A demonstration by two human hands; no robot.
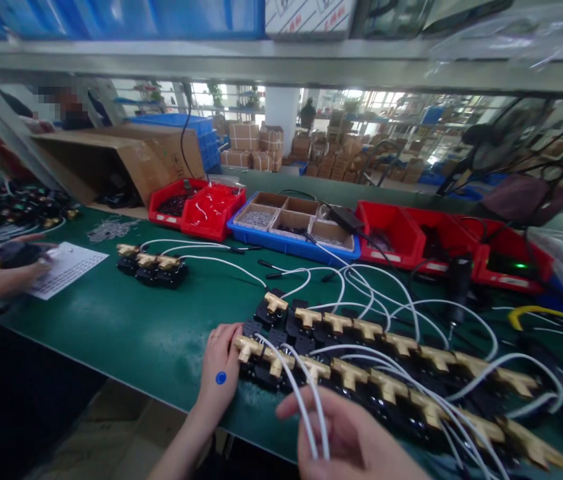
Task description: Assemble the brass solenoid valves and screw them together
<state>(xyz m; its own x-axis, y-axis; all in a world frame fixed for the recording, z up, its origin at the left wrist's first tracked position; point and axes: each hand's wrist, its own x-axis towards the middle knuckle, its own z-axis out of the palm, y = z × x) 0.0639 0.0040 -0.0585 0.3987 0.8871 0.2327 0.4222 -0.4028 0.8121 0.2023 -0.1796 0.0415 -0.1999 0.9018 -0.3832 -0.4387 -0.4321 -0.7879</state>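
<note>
My left hand (220, 373) lies on the green bench, fingers curled against the left end of a row of black valve bodies with brass T-fittings (361, 373). It touches the first brass fitting (246, 347). My right hand (356, 440) is low in front, palm up, with white cables (311, 407) running across its fingers. The valves lie in two long rows, each trailing a white cable.
Another group of brass-topped valves (151, 267) sits further left. A co-worker's hands (1, 270) hold a black part beside a printed sheet (66, 267). Red bins (201, 207), a blue tray of boxes (291, 227) and more red bins (411, 237) line the back.
</note>
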